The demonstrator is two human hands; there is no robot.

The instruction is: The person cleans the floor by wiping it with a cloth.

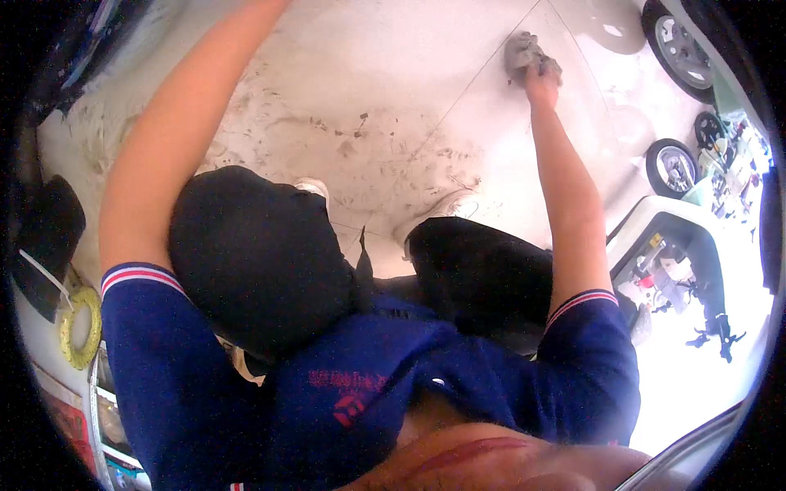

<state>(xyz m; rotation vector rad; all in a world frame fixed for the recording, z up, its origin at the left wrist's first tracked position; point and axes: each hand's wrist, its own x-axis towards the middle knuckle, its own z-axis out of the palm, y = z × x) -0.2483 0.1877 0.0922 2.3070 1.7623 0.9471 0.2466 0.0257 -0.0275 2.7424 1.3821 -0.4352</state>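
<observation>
My right hand (544, 78) reaches out to the upper right, its fingers closed on a crumpled grey rag (522, 51). The rag is pressed against the pale floor (483, 123), close to a thin line between tiles. My left forearm (214, 61) stretches up past the top edge of the view, so the left hand is out of sight. Dark smudges and bits of dirt (360, 131) mark the floor in front of my shoes (449, 204). My bent knees in black trousers (254, 254) stand between my arms.
Wheels with black tyres (686, 56) (671, 168) stand along the right side. Nearer on the right is a white-rimmed bin (671, 209) with assorted items. At left lie a yellow wrapped ring (80, 327) and a shelf rack (102, 397). Something dark (90, 57) borders the upper left.
</observation>
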